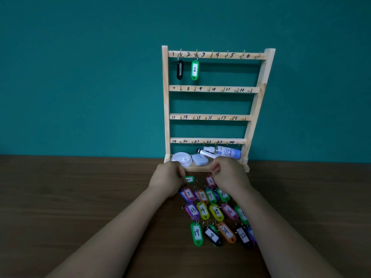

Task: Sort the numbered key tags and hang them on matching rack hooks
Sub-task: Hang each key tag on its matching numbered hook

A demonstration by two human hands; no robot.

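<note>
Head view: the left hand (167, 180) is pinching a small green tag (189, 179) above the table (80, 197), and the right hand (228, 173) is gripping tag 3 (210, 181) below the rack (210, 89) (light, stiff plastic; I judge the ring is the best hold).

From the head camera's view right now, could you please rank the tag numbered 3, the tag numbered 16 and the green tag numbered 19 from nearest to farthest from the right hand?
1. Tag 3: right beside the right hand, at its fingers.
2. Tag 16: lower, near the right forearm.
3. Green tag 19: bottom row, leftmost.
</note>
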